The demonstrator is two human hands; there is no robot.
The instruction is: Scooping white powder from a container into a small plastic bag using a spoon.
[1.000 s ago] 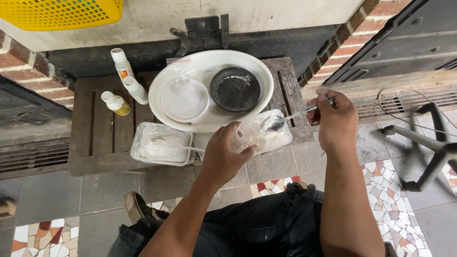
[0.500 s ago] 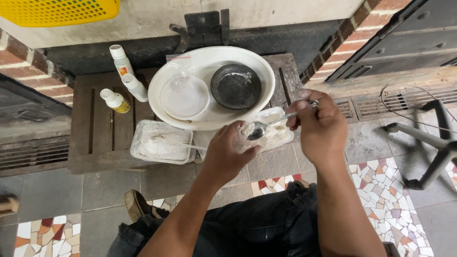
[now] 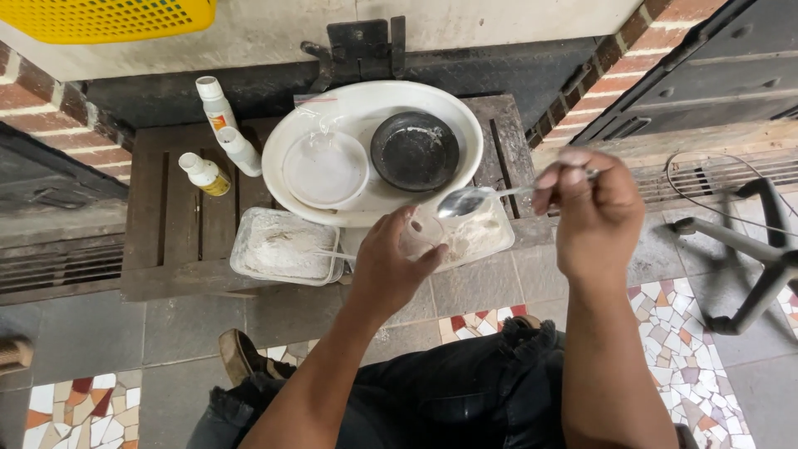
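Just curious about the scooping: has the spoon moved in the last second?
Yes. The spoon has risen out of the powder container, toward the white basin.

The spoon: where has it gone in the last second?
The right hand has lifted the spoon up out of the powder tub. The left hand still grips the small clear cup. Basin, bottles and second tub stayed put.

The spoon (image 3: 465,199) is shiny metal. The cup (image 3: 420,233) seems clear plastic. The big plate (image 3: 366,108) looks smooth and glossy; the pallet (image 3: 166,224) is rough, dark wood.
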